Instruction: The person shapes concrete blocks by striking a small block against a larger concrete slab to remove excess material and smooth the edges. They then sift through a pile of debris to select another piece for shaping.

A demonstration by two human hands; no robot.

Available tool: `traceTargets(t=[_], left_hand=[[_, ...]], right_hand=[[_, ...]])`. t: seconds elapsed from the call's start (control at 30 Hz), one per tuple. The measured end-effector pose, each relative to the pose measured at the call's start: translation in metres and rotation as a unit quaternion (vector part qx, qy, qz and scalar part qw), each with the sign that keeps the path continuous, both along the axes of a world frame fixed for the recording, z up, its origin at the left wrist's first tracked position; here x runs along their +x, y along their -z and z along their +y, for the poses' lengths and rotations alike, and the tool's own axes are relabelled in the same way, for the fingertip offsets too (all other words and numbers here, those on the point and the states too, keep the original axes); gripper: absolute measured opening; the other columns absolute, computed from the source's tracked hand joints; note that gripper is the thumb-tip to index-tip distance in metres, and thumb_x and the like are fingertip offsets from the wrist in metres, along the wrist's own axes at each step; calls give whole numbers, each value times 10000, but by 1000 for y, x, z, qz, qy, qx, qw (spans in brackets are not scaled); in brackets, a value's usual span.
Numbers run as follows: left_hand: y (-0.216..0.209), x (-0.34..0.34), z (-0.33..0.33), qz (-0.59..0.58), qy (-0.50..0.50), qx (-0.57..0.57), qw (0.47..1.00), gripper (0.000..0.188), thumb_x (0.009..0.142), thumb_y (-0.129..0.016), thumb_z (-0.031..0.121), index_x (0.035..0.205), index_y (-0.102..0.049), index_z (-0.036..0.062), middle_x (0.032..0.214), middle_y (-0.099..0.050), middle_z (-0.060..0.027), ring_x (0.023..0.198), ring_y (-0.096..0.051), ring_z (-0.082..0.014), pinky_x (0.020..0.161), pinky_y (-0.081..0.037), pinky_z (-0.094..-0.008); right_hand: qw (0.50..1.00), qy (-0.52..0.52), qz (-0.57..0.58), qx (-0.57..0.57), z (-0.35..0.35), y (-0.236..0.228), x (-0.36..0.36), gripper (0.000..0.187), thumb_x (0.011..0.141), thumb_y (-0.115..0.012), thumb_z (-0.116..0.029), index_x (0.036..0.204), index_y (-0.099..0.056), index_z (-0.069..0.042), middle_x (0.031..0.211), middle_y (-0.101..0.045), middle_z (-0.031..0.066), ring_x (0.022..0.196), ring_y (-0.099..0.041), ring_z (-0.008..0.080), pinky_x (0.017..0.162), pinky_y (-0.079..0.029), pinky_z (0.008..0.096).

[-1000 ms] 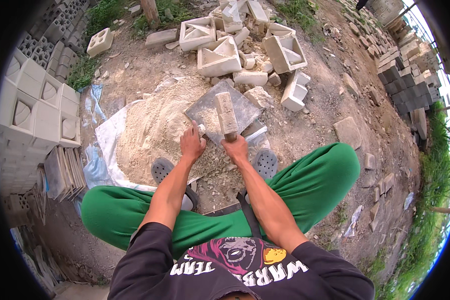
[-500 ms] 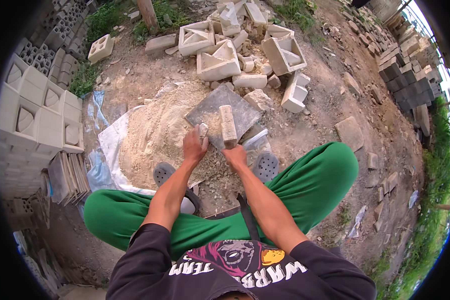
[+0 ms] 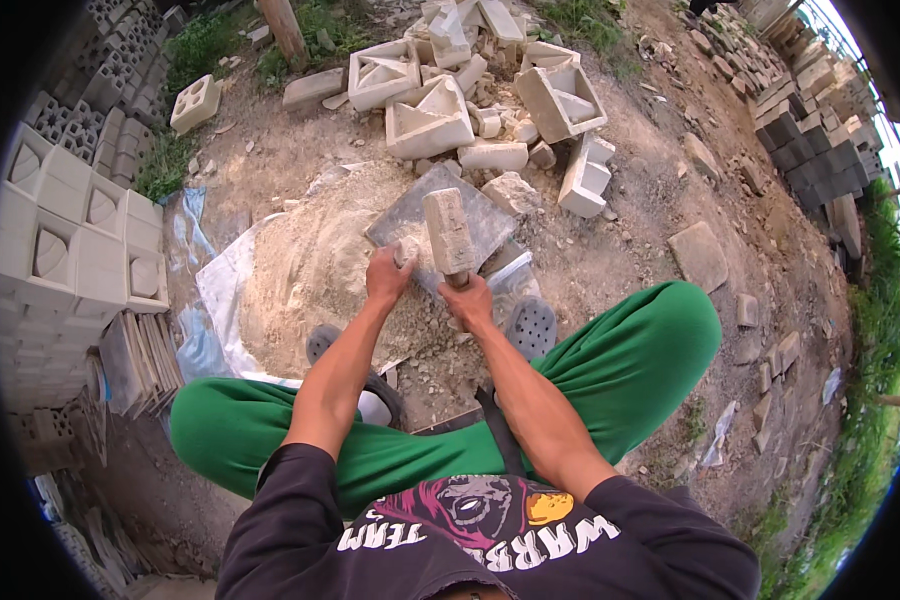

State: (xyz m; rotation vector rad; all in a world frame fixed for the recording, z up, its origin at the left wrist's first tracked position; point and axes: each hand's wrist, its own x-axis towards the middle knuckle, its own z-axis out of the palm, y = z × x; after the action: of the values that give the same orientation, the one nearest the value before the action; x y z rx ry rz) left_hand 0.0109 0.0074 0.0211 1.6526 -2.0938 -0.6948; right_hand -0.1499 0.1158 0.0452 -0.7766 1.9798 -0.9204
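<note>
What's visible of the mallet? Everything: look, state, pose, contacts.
The mallet has a long, blocky, pale tan head with a rough, dusty-looking face, and a narrower, darker handle, mostly hidden by the grip. It looks like wood, though dust makes that uncertain. No break shows on the visible side. The right hand grips the handle, with the head pointing away from the person, over the dark grey slab in this view. Whether it touches the slab can't be told.

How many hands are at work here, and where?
2: the left hand holding a pale lump by a dark slab; the right hand gripping a hammer by its handle.
</note>
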Motion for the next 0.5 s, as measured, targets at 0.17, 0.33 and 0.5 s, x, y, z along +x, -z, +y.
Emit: traceTargets(t=[0.17, 0.33, 0.5], left_hand=[[9, 6, -1, 8, 10, 9, 1000, 520, 812, -760, 332, 1232, -649, 45, 1117, -636, -193, 1051, -612, -361, 916, -495, -431], [16, 14, 5, 37, 13, 12, 999, 536, 804, -771, 301, 1266, -642, 62, 1116, -610, -168, 1063, -600, -338, 919, -492, -409], [16, 12, 4, 39, -1, 6, 999, 542, 793, -780, 288, 1270, -641, 71, 1113, -614, -168, 1056, -602, -337, 915, -493, -409]], right_hand=[[992, -23, 123, -34, 6, 10, 7, 432, 686, -781, -349, 901, -720, 21, 739, -715, 146, 712, -711, 280, 674, -547, 386], [993, -59, 81, 56, 10, 0, 9, 392, 711, -775, -345, 880, -728, 5, 803, -725, 188, 776, -725, 313, 684, -544, 400], [993, -49, 75, -72, -6, -28, 10, 325, 731, -752, -298, 889, -735, -15, 805, -726, 179, 769, -723, 318, 690, -546, 407]])
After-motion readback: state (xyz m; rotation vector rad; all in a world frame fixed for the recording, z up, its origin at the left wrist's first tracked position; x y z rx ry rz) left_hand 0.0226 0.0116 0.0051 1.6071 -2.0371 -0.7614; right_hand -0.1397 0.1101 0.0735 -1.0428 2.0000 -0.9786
